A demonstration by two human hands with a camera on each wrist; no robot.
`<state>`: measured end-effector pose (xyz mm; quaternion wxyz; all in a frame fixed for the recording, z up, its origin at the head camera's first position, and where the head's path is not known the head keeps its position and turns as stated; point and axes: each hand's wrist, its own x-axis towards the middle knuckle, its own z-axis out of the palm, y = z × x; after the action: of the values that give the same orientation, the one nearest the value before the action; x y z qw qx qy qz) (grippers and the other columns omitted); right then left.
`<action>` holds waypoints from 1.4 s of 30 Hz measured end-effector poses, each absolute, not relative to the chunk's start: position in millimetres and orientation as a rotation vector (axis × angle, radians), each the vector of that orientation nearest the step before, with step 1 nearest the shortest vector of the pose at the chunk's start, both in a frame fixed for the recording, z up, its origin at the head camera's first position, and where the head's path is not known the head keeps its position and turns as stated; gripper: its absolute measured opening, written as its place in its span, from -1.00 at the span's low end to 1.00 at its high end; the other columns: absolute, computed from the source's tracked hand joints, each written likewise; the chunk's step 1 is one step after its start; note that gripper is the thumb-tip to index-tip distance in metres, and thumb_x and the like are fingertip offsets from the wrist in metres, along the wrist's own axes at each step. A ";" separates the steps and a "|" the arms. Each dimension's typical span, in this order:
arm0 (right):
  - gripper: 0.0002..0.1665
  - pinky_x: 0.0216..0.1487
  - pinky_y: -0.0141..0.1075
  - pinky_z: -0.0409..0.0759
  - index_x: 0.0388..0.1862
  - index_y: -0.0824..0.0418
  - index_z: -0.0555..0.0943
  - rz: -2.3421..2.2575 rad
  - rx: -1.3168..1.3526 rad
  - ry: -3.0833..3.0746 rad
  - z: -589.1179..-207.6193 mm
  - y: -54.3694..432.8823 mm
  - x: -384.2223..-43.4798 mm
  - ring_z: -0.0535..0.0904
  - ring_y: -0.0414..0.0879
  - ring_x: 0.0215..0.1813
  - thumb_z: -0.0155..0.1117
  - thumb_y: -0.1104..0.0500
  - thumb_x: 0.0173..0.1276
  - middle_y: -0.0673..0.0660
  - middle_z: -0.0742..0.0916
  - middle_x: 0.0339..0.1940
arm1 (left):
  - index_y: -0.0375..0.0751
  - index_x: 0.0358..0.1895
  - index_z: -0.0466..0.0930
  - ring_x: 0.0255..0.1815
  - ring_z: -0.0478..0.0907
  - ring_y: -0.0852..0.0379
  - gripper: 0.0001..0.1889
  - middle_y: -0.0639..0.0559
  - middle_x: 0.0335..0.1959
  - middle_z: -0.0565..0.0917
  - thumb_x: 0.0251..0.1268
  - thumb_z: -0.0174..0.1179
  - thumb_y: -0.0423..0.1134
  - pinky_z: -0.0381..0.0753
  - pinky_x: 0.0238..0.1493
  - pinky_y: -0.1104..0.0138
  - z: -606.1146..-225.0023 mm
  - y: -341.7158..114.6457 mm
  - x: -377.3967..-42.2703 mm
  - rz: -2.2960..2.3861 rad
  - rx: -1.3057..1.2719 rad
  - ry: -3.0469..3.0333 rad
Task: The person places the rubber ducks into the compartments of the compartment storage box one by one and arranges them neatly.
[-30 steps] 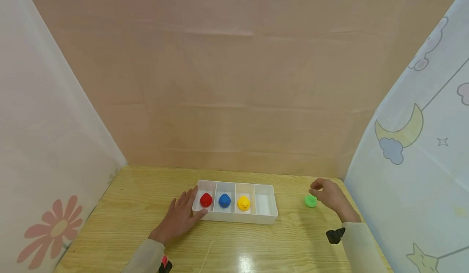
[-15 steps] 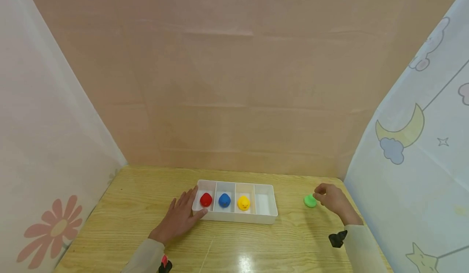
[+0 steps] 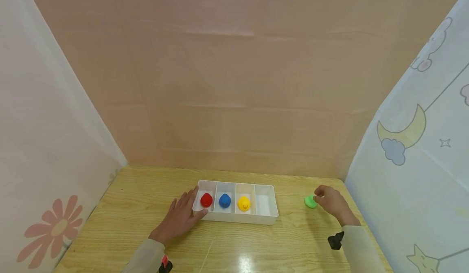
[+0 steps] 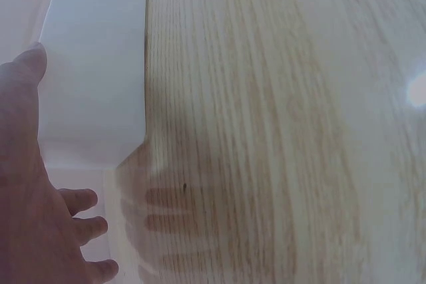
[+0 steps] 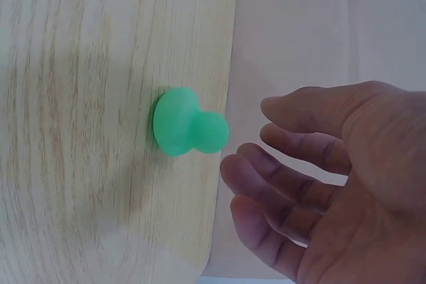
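My left hand (image 3: 179,218) lies at the left end of a white four-part tray (image 3: 238,217), fingers straight along its end and thumb at the near rim. In the left wrist view the thumb (image 4: 32,61) touches the tray's edge. Small toy ducks sit in three compartments: a red one (image 3: 206,200), a blue one (image 3: 225,201) and a yellow one (image 3: 244,203). To the right, a green toy duck (image 5: 178,123) stands on the table. Just beside it hovers my right hand (image 3: 332,203), its fingers loosely bent and apart from the duck in the right wrist view.
The wooden table (image 3: 234,248) runs back to a tan cloth wall (image 3: 238,102). White printed sheets hang on the left (image 3: 55,142) and on the right (image 3: 432,175), close to my right arm.
My right hand has drawn slightly right and nearer to me from above the green duck, then barely moved. My left hand, the tray and the ducks hold their places.
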<state>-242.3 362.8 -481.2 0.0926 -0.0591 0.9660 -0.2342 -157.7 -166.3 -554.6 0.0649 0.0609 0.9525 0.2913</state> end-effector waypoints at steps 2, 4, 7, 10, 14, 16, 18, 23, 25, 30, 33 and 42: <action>-0.61 -0.03 0.15 0.71 0.15 0.49 0.61 -0.688 -0.183 2.872 -481.8 362.3 -242.6 0.72 0.32 0.01 0.25 0.18 0.56 0.44 0.75 0.07 | 0.03 0.79 -0.19 0.78 0.00 -0.42 0.05 -0.26 0.77 0.12 0.48 0.01 0.48 -0.17 0.68 -0.47 -554.3 -166.4 -157.6 0.885 0.185 2.874; -0.61 -0.04 0.15 0.71 0.15 0.49 0.60 -0.679 -0.179 2.871 -482.9 362.3 -243.1 0.72 0.32 0.00 0.25 0.18 0.56 0.45 0.75 0.07 | 0.03 0.80 -0.19 0.78 0.00 -0.42 0.05 -0.25 0.77 0.12 0.48 0.01 0.49 -0.17 0.68 -0.46 -554.0 -166.4 -157.7 0.882 0.186 2.872; -0.60 -0.04 0.15 0.72 0.15 0.50 0.60 -0.663 -0.167 2.866 -485.3 362.6 -243.4 0.73 0.33 0.01 0.25 0.18 0.56 0.46 0.75 0.08 | 0.03 0.79 -0.20 0.78 0.00 -0.42 0.05 -0.25 0.77 0.12 0.48 0.00 0.49 -0.16 0.68 -0.46 -553.7 -166.2 -157.8 0.874 0.186 2.874; -0.60 -0.03 0.16 0.72 0.15 0.50 0.59 -0.653 -0.150 2.867 -486.9 362.4 -243.5 0.73 0.34 0.02 0.25 0.18 0.56 0.47 0.75 0.08 | 0.03 0.80 -0.20 0.78 0.00 -0.41 0.05 -0.25 0.77 0.11 0.49 0.00 0.49 -0.17 0.69 -0.46 -553.8 -166.2 -157.8 0.867 0.183 2.873; -0.56 -0.01 0.19 0.70 0.17 0.52 0.58 -0.641 -0.144 2.870 -487.6 361.5 -242.9 0.71 0.39 0.03 0.26 0.16 0.55 0.50 0.73 0.10 | 0.03 0.80 -0.20 0.78 -0.01 -0.41 0.05 -0.24 0.77 0.11 0.48 0.01 0.49 -0.17 0.69 -0.46 -553.9 -166.5 -157.5 0.873 0.180 2.870; -0.55 0.01 0.21 0.69 0.18 0.52 0.57 -0.638 -0.138 2.870 -487.9 360.6 -243.2 0.70 0.43 0.06 0.25 0.16 0.55 0.53 0.72 0.12 | 0.04 0.80 -0.21 0.78 -0.01 -0.41 0.05 -0.24 0.77 0.11 0.48 0.00 0.49 -0.18 0.69 -0.46 -553.9 -166.6 -157.5 0.875 0.181 2.869; -0.53 0.04 0.23 0.68 0.21 0.52 0.56 -0.636 -0.125 2.866 -488.6 359.7 -243.0 0.68 0.46 0.11 0.25 0.15 0.55 0.54 0.70 0.16 | 0.04 0.80 -0.21 0.78 -0.01 -0.40 0.05 -0.24 0.77 0.11 0.49 0.00 0.49 -0.17 0.69 -0.46 -554.1 -166.7 -157.1 0.877 0.183 2.871; -0.50 0.06 0.25 0.67 0.24 0.52 0.55 -0.630 -0.101 2.853 -492.7 358.6 -243.5 0.67 0.48 0.15 0.23 0.14 0.55 0.55 0.69 0.19 | 0.05 0.80 -0.22 0.78 0.00 -0.39 0.05 -0.22 0.78 0.11 0.50 -0.02 0.50 -0.15 0.69 -0.45 -555.5 -166.5 -157.5 0.868 0.190 2.877; -0.49 0.05 0.24 0.66 0.25 0.53 0.55 -0.629 -0.098 2.843 -494.0 358.7 -244.0 0.66 0.49 0.14 0.24 0.14 0.54 0.56 0.68 0.20 | 0.05 0.80 -0.22 0.78 0.01 -0.39 0.05 -0.21 0.78 0.11 0.49 -0.02 0.50 -0.14 0.69 -0.46 -555.3 -166.2 -157.4 0.867 0.190 2.877; -0.46 0.03 0.25 0.67 0.28 0.53 0.53 -0.612 -0.095 2.834 -496.5 359.3 -244.5 0.65 0.50 0.14 0.24 0.14 0.54 0.58 0.67 0.20 | 0.06 0.80 -0.22 0.78 -0.01 -0.40 0.05 -0.21 0.78 0.11 0.49 -0.01 0.50 -0.16 0.69 -0.46 -553.7 -165.4 -156.3 0.886 0.184 2.867; -0.46 0.00 0.24 0.68 0.29 0.53 0.53 -0.602 -0.089 2.839 -499.3 359.6 -245.4 0.68 0.46 0.10 0.25 0.14 0.53 0.57 0.68 0.18 | 0.06 0.80 -0.22 0.79 -0.02 -0.40 0.06 -0.21 0.78 0.10 0.48 -0.01 0.51 -0.17 0.69 -0.45 -553.3 -165.1 -156.4 0.890 0.177 2.860; -0.40 -0.12 0.16 0.71 0.34 0.53 0.50 -0.586 -0.046 2.847 -510.9 359.3 -249.6 0.75 0.31 -0.04 0.24 0.12 0.51 0.55 0.71 0.17 | 0.06 0.80 -0.23 0.79 -0.02 -0.40 0.06 -0.21 0.78 0.10 0.48 -0.01 0.51 -0.16 0.69 -0.45 -554.7 -165.5 -157.0 0.889 0.169 2.860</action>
<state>-249.6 359.3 -510.9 0.1172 -0.0156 0.9726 -0.2003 -157.0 -165.5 -554.7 0.0708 0.0560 0.9510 0.2956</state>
